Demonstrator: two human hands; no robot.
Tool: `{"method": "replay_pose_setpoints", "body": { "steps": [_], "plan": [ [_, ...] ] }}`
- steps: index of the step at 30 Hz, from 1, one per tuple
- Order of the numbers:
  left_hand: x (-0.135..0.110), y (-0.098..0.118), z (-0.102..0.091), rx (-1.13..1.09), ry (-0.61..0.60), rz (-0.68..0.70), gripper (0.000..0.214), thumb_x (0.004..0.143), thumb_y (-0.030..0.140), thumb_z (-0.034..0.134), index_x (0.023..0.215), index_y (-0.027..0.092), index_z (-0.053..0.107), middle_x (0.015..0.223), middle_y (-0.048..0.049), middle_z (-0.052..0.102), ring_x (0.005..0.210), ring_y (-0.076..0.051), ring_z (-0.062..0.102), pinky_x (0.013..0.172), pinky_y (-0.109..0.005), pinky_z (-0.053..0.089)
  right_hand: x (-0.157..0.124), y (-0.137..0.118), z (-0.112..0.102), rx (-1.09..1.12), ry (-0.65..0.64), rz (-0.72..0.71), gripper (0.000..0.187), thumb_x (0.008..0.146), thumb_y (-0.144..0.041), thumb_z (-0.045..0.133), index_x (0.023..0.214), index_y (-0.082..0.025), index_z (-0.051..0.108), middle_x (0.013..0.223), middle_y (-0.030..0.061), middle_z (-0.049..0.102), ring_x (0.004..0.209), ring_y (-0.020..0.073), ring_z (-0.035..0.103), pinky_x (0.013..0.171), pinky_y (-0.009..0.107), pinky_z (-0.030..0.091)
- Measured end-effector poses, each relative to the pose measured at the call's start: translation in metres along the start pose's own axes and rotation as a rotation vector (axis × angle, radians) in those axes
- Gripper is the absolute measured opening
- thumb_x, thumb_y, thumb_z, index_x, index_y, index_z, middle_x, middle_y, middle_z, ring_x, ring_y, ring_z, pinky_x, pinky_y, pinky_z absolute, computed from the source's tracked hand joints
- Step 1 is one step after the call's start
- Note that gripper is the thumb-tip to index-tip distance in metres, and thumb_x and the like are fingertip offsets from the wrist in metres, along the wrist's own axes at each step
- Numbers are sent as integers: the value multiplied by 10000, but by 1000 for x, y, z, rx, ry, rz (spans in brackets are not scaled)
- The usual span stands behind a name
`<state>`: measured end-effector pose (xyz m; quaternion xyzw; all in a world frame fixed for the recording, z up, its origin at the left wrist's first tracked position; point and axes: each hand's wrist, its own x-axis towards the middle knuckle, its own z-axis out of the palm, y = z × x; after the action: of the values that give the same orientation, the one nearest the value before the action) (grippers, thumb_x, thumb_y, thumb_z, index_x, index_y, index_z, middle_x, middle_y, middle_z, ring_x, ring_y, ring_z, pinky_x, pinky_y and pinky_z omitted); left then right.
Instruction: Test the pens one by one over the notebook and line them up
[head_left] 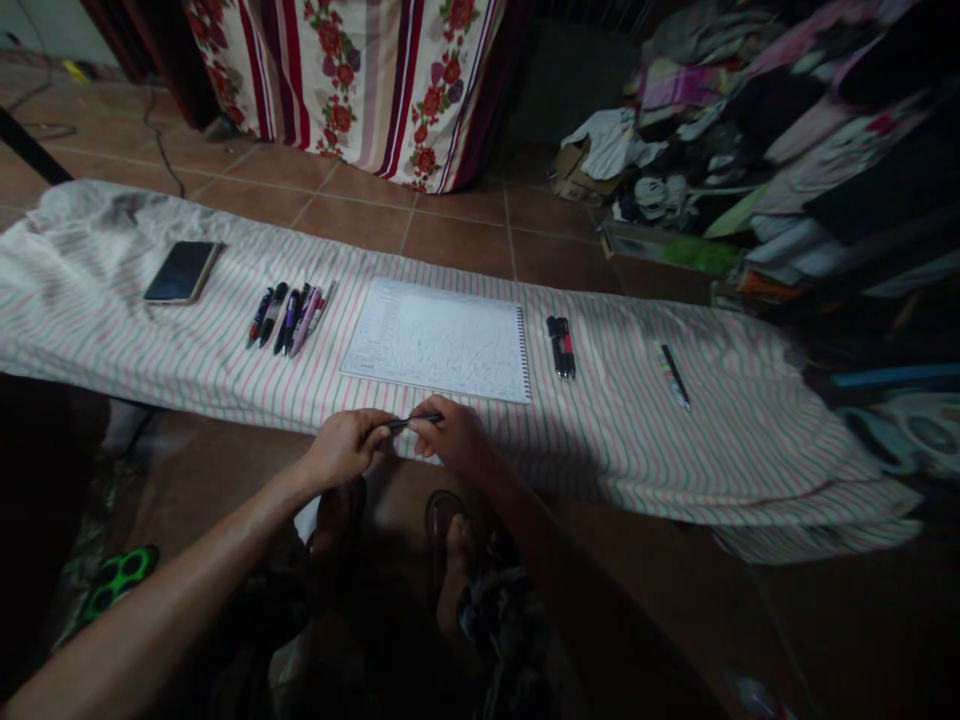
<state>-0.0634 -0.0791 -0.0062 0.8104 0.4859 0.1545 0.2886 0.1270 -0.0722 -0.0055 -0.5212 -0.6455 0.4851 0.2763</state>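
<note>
A dark pen [411, 421] is held level between both hands at the near edge of a striped cloth-covered board [622, 440]. My left hand [346, 446] pinches its left end and my right hand [454, 436] pinches its right end. Just beyond them lies a spiral notebook [439, 339], open to a page covered in writing. Left of the notebook is a row of several pens [289, 316]. To its right lie two dark pens [561, 346] side by side, and farther right a single pen [674, 374].
A phone [182, 270] lies face up at the left of the board. A floral striped cloth [360, 80] hangs behind on the tiled floor. Piled clothes and clutter [750, 130] fill the right. My sandalled feet [442, 530] are below.
</note>
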Motion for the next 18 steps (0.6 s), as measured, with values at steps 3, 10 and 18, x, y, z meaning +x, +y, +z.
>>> {"method": "replay_pose_setpoints", "body": {
  "steps": [3, 10, 18],
  "plan": [
    [-2, 4, -1, 157, 26, 26, 292, 856, 220, 393, 1035, 171, 619, 896, -75, 683, 819, -199, 634, 701, -297, 462, -1, -3, 3, -103, 7, 28, 251, 814, -394, 506, 675, -188, 544, 407, -51, 514, 398, 103, 532, 467, 209, 385],
    [-2, 9, 1, 247, 63, 53, 317, 837, 183, 389, 1068, 174, 605, 863, -73, 679, 794, -199, 635, 664, -291, 465, 3, -10, 4, -184, 66, 186, 501, 884, -513, 293, 611, -180, 550, 345, -36, 422, 385, 117, 486, 484, 246, 367],
    [-1, 2, -1, 69, -13, -43, 304, 864, 265, 388, 1012, 169, 636, 896, -77, 697, 815, -206, 640, 699, -299, 467, 2, 1, -3, 60, -72, -16, 78, 766, -232, 531, 824, -183, 548, 621, -16, 627, 568, 121, 623, 564, 232, 461]
  ]
}}
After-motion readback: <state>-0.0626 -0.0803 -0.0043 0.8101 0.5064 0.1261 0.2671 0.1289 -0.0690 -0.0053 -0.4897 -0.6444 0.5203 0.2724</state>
